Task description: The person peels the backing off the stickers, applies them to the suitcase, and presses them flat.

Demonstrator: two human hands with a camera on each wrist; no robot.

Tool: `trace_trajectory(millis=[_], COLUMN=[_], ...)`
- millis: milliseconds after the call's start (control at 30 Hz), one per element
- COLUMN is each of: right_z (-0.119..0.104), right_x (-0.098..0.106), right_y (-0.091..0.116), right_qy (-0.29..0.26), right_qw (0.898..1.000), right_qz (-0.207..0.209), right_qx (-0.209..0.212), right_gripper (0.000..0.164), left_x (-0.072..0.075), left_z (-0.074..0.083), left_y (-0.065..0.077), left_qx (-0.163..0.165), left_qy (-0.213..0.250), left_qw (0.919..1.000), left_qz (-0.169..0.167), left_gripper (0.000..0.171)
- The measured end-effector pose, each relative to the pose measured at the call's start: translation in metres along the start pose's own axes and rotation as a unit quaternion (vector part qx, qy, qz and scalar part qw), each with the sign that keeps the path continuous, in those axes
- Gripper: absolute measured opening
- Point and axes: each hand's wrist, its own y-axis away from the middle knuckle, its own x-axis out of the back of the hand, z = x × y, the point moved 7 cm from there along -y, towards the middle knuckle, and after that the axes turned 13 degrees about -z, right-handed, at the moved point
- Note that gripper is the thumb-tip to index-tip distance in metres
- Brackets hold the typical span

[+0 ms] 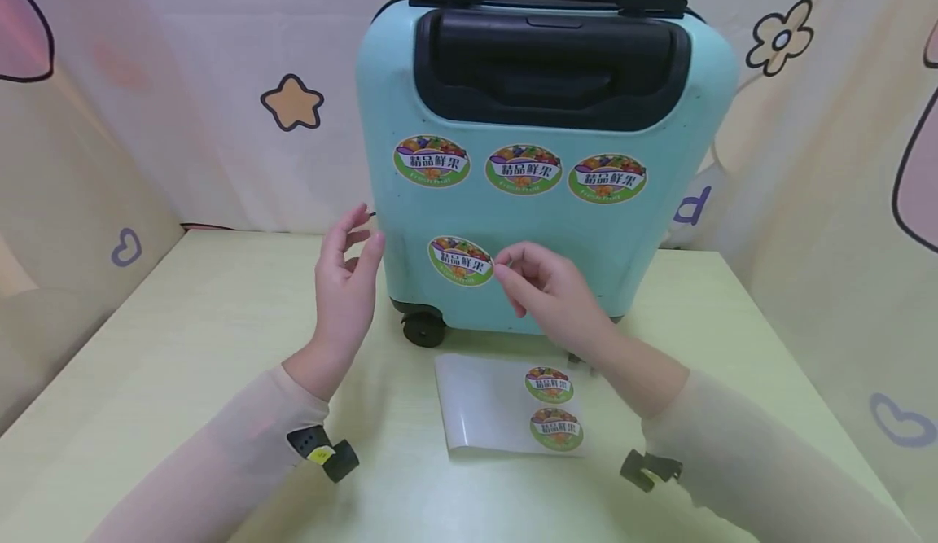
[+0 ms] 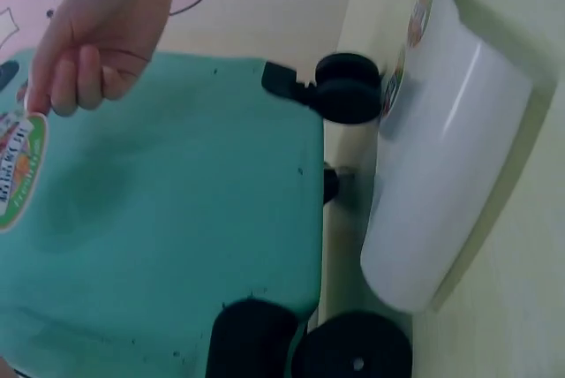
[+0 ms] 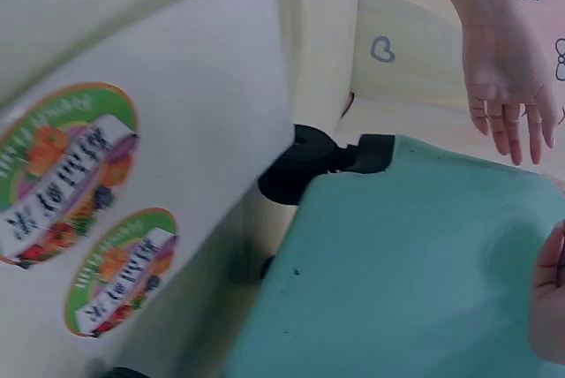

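Note:
A light-blue suitcase (image 1: 410,234) stands upright on the table, three oval fruit stickers in a row across it: left (image 1: 432,161), middle (image 1: 523,170), right (image 1: 607,178). Below that row, my right hand (image 1: 550,291) pinches the right end of another oval fruit sticker (image 1: 460,261) between thumb and forefinger. This sticker is slightly tilted before the suitcase face; whether it touches the surface I cannot tell. My left hand (image 1: 346,286) is beside the suitcase's left edge, its fingers loosely extended and holding nothing, as the right wrist view also shows.
A white sticker sheet (image 1: 484,405) with two oval stickers on its right side lies on the table (image 1: 183,380) in front of the suitcase. A black wheel (image 1: 423,329) sits at the suitcase's lower left. Patterned cloth (image 1: 220,160) hangs behind and at both sides.

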Motion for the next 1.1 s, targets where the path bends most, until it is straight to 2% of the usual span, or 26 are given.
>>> trace_trajectory(millis=[200,433,933,1100], right_z=[-0.009,-0.017,-0.016,-0.016], right_x=[0.002,0.0,0.001,0.002], right_y=[-0.019,-0.035,-0.046,-0.047], right_qy=[0.009,0.027,0.031,0.033], right_qw=[1.0,0.999,0.999,0.999], right_qz=[-0.01,-0.02,-0.007,-0.006], right_qx=[-0.001,0.001,-0.015,-0.017], right_gripper=[0.013,0.014,0.015,0.015], left_x=[0.0,-0.005,-0.013,-0.014], left_z=[-0.01,-0.015,-0.013,-0.015], left_y=[-0.013,-0.019,-0.029,-0.031], left_qx=[0.032,0.033,0.014,0.019], left_qy=[-0.008,0.017,0.03,0.031], left_qw=[0.9972,0.9936,0.9921,0.9921], left_qz=[-0.067,-0.106,-0.121,-0.12], left_gripper=[0.056,0.058,0.071,0.071])
